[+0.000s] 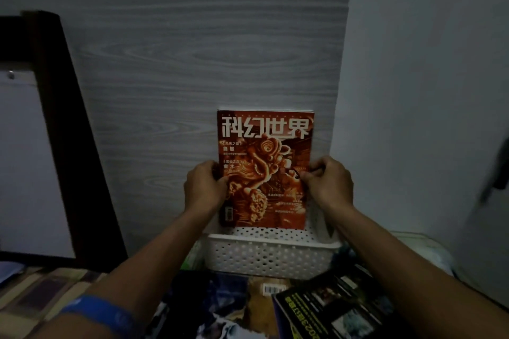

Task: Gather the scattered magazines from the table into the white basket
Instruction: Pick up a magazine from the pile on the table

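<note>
An orange-red magazine (265,157) with white Chinese title letters stands upright, its cover facing me and its lower edge down inside the white perforated basket (270,256). My left hand (202,187) grips the magazine's left edge, thumb on the cover. My right hand (329,183) grips its right edge the same way. The basket sits against the grey wood-grain wall. Several other magazines (330,308) lie flat on the table in front of the basket, one dark with yellow print, another showing a barcode (272,289).
A dark wooden frame (68,129) leans at the left with a white panel beside it. A pale wall (427,91) closes the right side. A patterned cloth (41,292) covers the table's left part. A dark object (495,170) hangs at the far right.
</note>
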Tool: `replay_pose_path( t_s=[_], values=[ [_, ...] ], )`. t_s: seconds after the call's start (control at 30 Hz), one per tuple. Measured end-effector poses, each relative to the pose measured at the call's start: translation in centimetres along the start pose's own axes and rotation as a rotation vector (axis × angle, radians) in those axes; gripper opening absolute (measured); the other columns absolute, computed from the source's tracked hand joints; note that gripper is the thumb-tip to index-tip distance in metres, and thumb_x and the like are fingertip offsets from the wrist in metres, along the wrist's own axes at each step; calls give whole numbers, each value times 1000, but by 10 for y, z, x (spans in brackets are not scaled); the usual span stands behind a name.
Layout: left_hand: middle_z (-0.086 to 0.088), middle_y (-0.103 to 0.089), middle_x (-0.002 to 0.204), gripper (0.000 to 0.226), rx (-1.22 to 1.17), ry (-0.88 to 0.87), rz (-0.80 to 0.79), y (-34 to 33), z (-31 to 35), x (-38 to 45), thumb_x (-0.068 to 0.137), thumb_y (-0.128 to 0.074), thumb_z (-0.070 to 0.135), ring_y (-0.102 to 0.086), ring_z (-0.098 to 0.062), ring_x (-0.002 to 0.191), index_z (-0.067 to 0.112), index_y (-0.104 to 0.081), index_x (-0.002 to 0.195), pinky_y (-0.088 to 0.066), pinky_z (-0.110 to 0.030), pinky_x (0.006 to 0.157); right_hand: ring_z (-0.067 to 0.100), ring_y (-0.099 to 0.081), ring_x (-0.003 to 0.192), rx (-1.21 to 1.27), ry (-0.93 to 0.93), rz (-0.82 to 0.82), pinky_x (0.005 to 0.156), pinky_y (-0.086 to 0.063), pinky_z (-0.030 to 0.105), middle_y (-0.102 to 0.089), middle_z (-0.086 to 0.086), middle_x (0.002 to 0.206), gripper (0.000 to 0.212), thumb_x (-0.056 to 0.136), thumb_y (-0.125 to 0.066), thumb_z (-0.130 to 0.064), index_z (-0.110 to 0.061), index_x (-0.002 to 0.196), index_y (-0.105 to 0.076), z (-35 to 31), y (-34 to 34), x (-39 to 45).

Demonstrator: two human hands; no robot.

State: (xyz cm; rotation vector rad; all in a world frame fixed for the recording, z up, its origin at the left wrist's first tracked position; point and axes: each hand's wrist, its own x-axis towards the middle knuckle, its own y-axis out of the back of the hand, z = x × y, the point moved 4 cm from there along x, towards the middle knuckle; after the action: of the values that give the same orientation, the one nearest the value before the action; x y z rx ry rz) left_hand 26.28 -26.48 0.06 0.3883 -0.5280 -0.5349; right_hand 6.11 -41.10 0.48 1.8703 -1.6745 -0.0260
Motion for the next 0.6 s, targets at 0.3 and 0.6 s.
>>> replay_pose_path(
  t_s=[0.3, 0.6],
  values=[
    [-6, -69, 88, 16, 244, 2, -94, 0, 4, -3, 95, -52, 13, -66, -22, 79, 13, -65, 86, -58, -45, 76, 18, -68, 71, -8, -22, -39, 72, -58, 37, -72, 0, 74, 20, 85, -72, -31, -15, 73, -74, -2, 5, -7],
    [-12, -60, 135, 40, 221, 43, -1, 71, -4, -73, 93, -57, 20, -58, -29, 120, 8, -59, 131, -45, -35, 99, 26, -70, 94, 24, 2, -28, 91, -57, 47, -75, 11, 104, 28, 83, -73, -17, -8, 109, -74, -6, 69, -63]
  ],
)
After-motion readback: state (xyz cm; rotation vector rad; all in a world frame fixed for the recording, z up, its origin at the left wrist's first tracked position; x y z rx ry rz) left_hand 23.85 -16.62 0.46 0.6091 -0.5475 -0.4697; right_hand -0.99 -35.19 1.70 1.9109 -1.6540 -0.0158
